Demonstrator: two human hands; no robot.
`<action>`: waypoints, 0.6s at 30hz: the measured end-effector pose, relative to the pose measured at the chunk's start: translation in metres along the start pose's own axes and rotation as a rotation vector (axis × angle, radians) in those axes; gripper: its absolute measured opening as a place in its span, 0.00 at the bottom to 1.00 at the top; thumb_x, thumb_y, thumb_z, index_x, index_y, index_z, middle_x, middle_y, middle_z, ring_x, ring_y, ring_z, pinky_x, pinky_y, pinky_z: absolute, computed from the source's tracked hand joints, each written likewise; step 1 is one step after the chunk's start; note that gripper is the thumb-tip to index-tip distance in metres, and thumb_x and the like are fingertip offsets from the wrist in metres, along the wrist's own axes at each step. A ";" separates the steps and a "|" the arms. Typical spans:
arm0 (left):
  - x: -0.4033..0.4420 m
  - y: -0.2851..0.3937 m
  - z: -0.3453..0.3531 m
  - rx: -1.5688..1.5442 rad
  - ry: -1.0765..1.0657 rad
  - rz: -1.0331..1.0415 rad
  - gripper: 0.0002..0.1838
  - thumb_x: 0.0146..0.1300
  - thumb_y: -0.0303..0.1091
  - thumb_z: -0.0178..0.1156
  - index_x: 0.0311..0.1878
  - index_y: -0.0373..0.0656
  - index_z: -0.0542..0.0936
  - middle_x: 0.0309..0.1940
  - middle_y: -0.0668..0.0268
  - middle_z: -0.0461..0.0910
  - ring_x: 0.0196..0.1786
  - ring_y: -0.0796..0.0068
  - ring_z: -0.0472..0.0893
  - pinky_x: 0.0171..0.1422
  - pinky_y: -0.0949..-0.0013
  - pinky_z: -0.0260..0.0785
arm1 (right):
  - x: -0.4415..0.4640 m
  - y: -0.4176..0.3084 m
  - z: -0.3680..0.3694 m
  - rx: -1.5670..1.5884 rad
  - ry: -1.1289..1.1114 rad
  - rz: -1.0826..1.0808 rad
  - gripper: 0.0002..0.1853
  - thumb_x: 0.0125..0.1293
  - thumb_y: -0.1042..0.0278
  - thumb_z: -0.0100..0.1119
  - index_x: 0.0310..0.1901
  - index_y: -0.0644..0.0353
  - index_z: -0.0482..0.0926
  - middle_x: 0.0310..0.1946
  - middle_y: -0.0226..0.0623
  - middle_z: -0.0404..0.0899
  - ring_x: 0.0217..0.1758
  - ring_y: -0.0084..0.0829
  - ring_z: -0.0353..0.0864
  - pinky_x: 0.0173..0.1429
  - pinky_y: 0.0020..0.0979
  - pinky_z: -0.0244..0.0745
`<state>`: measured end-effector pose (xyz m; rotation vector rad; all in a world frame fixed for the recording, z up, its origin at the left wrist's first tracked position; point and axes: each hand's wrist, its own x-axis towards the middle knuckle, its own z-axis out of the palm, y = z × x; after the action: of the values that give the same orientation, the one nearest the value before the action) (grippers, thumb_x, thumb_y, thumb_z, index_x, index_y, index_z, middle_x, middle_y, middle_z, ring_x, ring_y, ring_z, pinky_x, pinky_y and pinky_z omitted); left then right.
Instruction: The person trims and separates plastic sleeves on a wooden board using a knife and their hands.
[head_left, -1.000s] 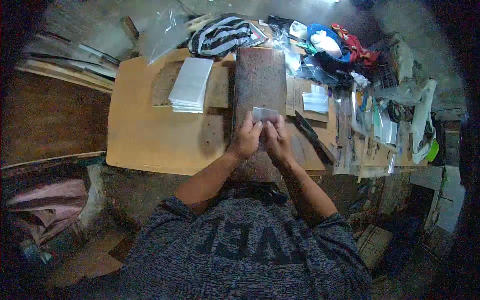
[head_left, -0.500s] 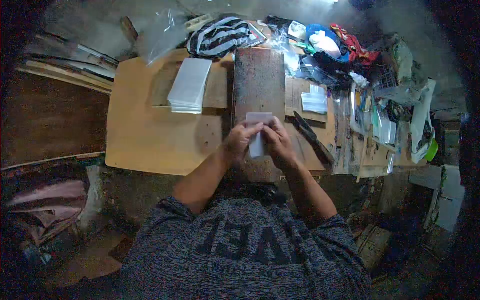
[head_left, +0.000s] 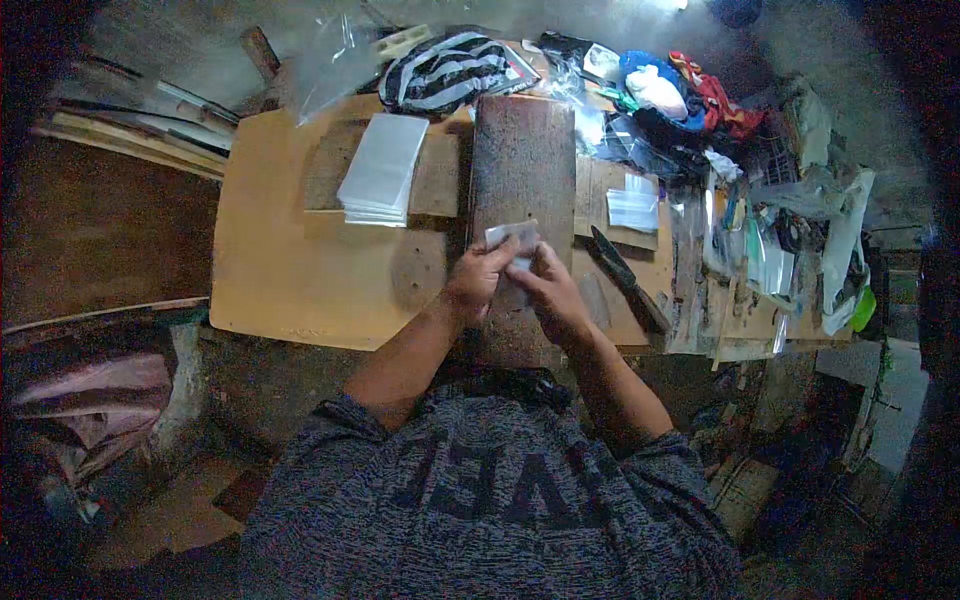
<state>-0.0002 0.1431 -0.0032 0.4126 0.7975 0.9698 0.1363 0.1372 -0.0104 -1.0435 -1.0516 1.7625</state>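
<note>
Over the dark wooden board point(head_left: 522, 150), my left hand point(head_left: 480, 280) is closed on a pale, translucent plastic sheet point(head_left: 525, 231), thumb on top. My right hand point(head_left: 552, 293) meets it from the other side, its fingers closed at the sheet's lower part. Much of the sheet is hidden by the fingers, so its folds cannot be made out. Left of the board lies a stack of larger whitish plastic sheets point(head_left: 383, 165). A smaller stack of shiny clear pieces point(head_left: 632, 208) lies to the right. Near my right hand a dark-bladed knife point(head_left: 628, 278) rests on the table.
The yellowish tabletop point(head_left: 300, 270) extends to the left. A black-and-white striped bag point(head_left: 445, 72) sits at the back. Blue, white and red bundles point(head_left: 655, 88) crowd the back right. Plastic bags and scraps point(head_left: 770, 260) cover the right side.
The sheet's long lower part, which hung between my hands, no longer shows. Its top edge has tilted, and my fingers have shifted around it.
</note>
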 end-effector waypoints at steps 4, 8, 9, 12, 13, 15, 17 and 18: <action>-0.002 0.005 -0.004 0.004 -0.006 0.098 0.18 0.70 0.37 0.51 0.57 0.38 0.74 0.48 0.63 0.80 0.49 0.71 0.80 0.55 0.68 0.72 | -0.013 -0.017 -0.008 -0.095 0.050 0.151 0.13 0.62 0.71 0.61 0.47 0.61 0.72 0.35 0.29 0.77 0.35 0.21 0.76 0.38 0.25 0.73; 0.007 -0.008 -0.026 0.239 0.057 0.192 0.11 0.68 0.31 0.53 0.50 0.38 0.78 0.39 0.67 0.81 0.42 0.77 0.79 0.48 0.72 0.72 | -0.018 -0.018 -0.026 0.006 0.130 0.144 0.10 0.61 0.72 0.61 0.43 0.60 0.73 0.31 0.29 0.78 0.30 0.21 0.76 0.32 0.25 0.73; 0.007 -0.007 -0.029 0.240 0.056 0.191 0.11 0.68 0.31 0.53 0.50 0.38 0.78 0.39 0.67 0.81 0.42 0.77 0.79 0.48 0.72 0.72 | -0.018 -0.019 -0.029 -0.008 0.188 0.113 0.10 0.60 0.73 0.61 0.43 0.60 0.73 0.31 0.29 0.78 0.29 0.21 0.76 0.30 0.25 0.72; 0.005 -0.007 -0.032 0.419 0.031 0.255 0.07 0.64 0.27 0.56 0.44 0.38 0.79 0.34 0.71 0.81 0.38 0.80 0.77 0.46 0.73 0.71 | -0.022 -0.017 -0.032 0.018 0.269 0.083 0.09 0.60 0.74 0.60 0.41 0.58 0.72 0.30 0.29 0.76 0.28 0.21 0.74 0.27 0.24 0.72; 0.003 -0.006 -0.029 0.472 0.047 0.254 0.06 0.63 0.27 0.57 0.41 0.39 0.78 0.33 0.71 0.80 0.38 0.80 0.77 0.44 0.73 0.71 | -0.022 -0.013 -0.033 0.032 0.267 0.056 0.09 0.61 0.73 0.58 0.42 0.57 0.71 0.30 0.29 0.74 0.28 0.21 0.73 0.28 0.24 0.71; 0.002 -0.008 -0.023 0.527 0.062 0.255 0.04 0.61 0.27 0.57 0.39 0.39 0.78 0.32 0.72 0.79 0.37 0.81 0.76 0.42 0.73 0.71 | -0.024 -0.013 -0.030 0.047 0.267 0.027 0.08 0.61 0.72 0.57 0.42 0.57 0.70 0.30 0.29 0.73 0.28 0.21 0.72 0.28 0.24 0.71; 0.003 -0.014 -0.017 0.553 0.052 0.307 0.06 0.59 0.25 0.58 0.39 0.39 0.77 0.32 0.71 0.79 0.36 0.80 0.76 0.40 0.72 0.71 | -0.028 -0.019 -0.017 0.074 0.254 0.049 0.08 0.63 0.69 0.54 0.42 0.57 0.69 0.31 0.28 0.71 0.29 0.20 0.71 0.29 0.24 0.71; 0.004 -0.016 -0.018 0.554 0.050 0.309 0.06 0.59 0.25 0.58 0.39 0.39 0.77 0.32 0.71 0.79 0.36 0.80 0.76 0.40 0.72 0.71 | -0.030 -0.017 -0.017 0.074 0.254 0.046 0.08 0.63 0.69 0.54 0.42 0.57 0.69 0.31 0.28 0.71 0.29 0.20 0.71 0.29 0.24 0.71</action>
<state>-0.0039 0.1378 -0.0266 1.0171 1.0686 1.0385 0.1654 0.1198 0.0072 -1.2165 -0.8053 1.6406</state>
